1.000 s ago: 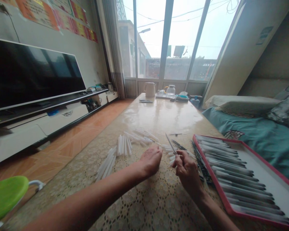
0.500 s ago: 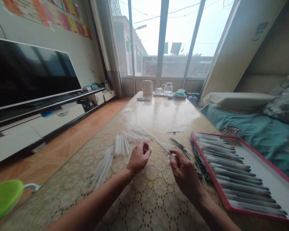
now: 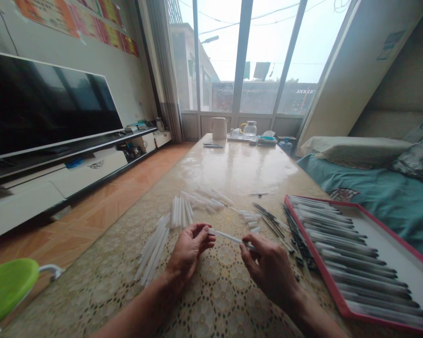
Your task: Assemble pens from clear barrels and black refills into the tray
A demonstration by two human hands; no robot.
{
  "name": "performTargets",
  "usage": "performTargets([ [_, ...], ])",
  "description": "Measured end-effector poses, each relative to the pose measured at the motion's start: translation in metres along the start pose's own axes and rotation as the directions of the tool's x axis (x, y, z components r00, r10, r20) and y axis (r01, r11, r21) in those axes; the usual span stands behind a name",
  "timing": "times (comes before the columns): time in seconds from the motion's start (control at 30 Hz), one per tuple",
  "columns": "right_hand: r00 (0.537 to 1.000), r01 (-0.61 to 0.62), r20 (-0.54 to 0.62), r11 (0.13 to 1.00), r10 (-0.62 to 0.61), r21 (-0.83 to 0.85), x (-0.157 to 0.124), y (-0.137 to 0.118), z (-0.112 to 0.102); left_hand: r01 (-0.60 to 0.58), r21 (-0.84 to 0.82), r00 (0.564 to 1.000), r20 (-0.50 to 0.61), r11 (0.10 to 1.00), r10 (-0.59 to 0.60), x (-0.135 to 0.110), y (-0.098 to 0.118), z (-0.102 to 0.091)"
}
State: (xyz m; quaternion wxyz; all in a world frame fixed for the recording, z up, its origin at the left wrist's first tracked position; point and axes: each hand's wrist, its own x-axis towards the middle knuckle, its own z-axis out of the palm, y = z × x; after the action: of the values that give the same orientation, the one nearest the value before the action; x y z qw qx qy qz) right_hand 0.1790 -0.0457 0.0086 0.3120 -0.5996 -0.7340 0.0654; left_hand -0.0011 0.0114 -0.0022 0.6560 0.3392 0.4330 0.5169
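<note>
A slim white pen (image 3: pixel 228 236) spans the gap between my two hands above the patterned tabletop. My left hand (image 3: pixel 192 246) pinches its left end between thumb and fingers; a small white piece shows at the thumb tip. Around the other end, the fingers of my right hand (image 3: pixel 270 263) are closed, hiding that end. White pen barrels (image 3: pixel 179 211) lie bundled beyond my left hand, with more loose barrels (image 3: pixel 153 251) beside it. Short white pieces (image 3: pixel 250 218) and thin dark refills (image 3: pixel 270 218) lie beyond my right hand.
A red-rimmed tray (image 3: pixel 319 265) on the right holds a row of finished-looking pens (image 3: pixel 356 253). Dark pen parts (image 3: pixel 298 230) lie along its left side. A kettle (image 3: pixel 218 128) and a glass jug (image 3: pixel 249 128) stand at the table's far end. A green stool (image 3: pixel 10 288) is at left.
My left hand has turned and come to the pen's left end, where before it was apart from it. The pen has swung lower and flatter in my right hand. The view has shifted slightly.
</note>
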Motion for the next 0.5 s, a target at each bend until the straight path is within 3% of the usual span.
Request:
performTargets([
  [0.17,0.998,0.039,0.043,0.998,-0.037,-0.052,0.0014,0.0042,-0.0004,-0.015,0.085,0.996,0.087,0.996,0.008,-0.0020,-0.0009,0.0004],
  [0.33,0.967,0.210,0.186,0.954,-0.171,-0.215,0.0026,0.0098,-0.0006,-0.034,0.169,0.975,0.220,0.985,-0.005,-0.0047,-0.0025,0.0002],
  [0.5,0.949,0.288,0.207,0.925,-0.239,-0.250,0.0019,0.0084,0.0012,-0.047,0.180,0.948,0.319,0.983,-0.013,-0.0074,-0.0063,0.0005],
])
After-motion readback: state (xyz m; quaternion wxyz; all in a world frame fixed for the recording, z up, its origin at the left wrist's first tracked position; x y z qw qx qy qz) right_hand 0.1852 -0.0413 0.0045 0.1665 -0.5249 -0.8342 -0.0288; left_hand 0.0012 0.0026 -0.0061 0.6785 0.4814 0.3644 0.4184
